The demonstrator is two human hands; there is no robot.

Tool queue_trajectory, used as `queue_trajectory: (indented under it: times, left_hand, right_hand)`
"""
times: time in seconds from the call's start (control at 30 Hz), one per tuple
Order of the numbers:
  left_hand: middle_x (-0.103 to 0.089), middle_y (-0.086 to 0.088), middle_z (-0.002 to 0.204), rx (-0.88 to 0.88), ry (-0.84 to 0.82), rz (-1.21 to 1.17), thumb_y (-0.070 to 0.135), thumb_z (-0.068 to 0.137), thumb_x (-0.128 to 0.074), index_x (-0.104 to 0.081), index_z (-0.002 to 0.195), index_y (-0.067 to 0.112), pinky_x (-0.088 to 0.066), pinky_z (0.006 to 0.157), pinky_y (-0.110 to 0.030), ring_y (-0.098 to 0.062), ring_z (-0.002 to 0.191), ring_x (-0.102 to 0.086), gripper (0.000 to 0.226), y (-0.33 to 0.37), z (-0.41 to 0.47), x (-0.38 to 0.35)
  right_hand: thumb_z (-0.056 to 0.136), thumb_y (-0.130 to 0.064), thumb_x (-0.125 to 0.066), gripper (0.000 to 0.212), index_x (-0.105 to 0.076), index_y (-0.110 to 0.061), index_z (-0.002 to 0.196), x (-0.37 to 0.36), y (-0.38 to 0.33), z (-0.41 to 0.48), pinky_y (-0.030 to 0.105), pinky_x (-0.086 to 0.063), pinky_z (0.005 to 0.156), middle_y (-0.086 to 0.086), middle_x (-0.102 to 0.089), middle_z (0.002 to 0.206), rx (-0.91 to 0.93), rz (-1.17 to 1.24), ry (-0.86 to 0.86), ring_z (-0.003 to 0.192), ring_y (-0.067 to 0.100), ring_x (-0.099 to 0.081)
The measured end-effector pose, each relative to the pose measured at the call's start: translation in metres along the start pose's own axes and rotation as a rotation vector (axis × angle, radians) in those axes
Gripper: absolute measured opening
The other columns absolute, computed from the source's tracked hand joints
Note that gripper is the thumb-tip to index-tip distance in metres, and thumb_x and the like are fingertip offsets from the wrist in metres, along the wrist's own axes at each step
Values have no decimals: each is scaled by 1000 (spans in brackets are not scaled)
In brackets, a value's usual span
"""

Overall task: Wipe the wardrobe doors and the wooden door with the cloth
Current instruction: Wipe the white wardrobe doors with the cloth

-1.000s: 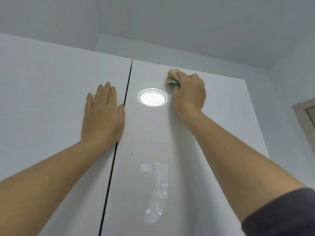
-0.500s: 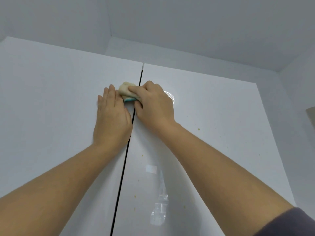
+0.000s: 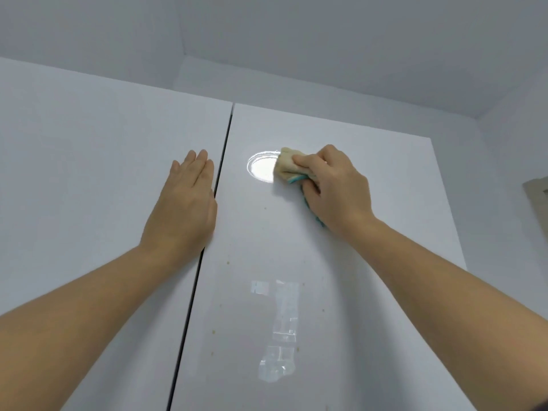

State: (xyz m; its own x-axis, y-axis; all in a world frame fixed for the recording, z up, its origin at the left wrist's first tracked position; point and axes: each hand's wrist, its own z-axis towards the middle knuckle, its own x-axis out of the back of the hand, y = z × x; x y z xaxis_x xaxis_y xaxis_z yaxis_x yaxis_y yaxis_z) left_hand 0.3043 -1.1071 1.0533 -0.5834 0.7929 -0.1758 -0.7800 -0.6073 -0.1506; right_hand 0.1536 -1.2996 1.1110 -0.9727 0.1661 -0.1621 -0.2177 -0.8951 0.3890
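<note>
Half a second ago my right hand (image 3: 336, 188) was hard up against the fingertips of my left hand (image 3: 185, 209), with the cloth (image 3: 289, 166) lying over the dark gap (image 3: 224, 137) between the two doors. Now I have swept it away from my left hand, out across the right wardrobe door (image 3: 370, 161). The cloth has gone with it and covers the edge of the round glare (image 3: 259, 167) that lies between my hands. A second ago the cloth was past that glare and nearer the door's top edge. My left hand has stayed put through all of it.

My left hand lies flat on the left wardrobe door (image 3: 89, 179), fingers straight and together. It holds nothing, and its thumb side runs just beside the gap.

My right hand is curled over the cloth, thumb and fingers bunching it and pressing it against the right door. The beige part sticks out past my fingertips toward my left hand. A teal edge shows under my palm and down by my wrist, though I can't tell how much cloth is tucked beneath.

Below my hands the right door carries a few small brownish spots (image 3: 228, 262) and a pale patchy reflection (image 3: 284, 315). Far out beyond my right hand a strip of beige frame (image 3: 536, 200) shows, possibly the wooden door's.
</note>
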Motion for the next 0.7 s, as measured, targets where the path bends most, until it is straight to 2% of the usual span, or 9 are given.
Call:
queue_trajectory:
  times: [0.2, 0.37, 0.7]
  left_hand:
    - [-37, -24, 150, -52, -35, 59, 11, 93, -25, -39, 141, -10, -15, 119, -45, -38, 143, -29, 55, -1, -3, 2]
    - [-37, -24, 150, -70, -62, 113, 16, 92, -21, -39, 141, -11, -18, 119, -45, -38, 143, -29, 58, -2, -8, 5]
    - [-39, -25, 148, -14, -49, 145, 17, 92, -18, -41, 139, -11, -20, 118, -47, -39, 142, -30, 59, 0, -18, 9]
  right_hand:
    - [90, -17, -58, 30, -62, -23, 120, 27, 51, -22, 32, -38, 62, 3, -52, 102, -201, -77, 22, 96, 24, -52]
    - [90, -18, -55, 31, -60, -20, 121, 54, 90, -45, 37, -45, 66, 7, -52, 109, -422, -173, 18, 100, 30, -53]
    - [94, -17, -50, 31, -56, -16, 124, 67, 107, -69, 35, -35, 66, 13, -49, 112, -743, -247, 91, 103, 32, -49]
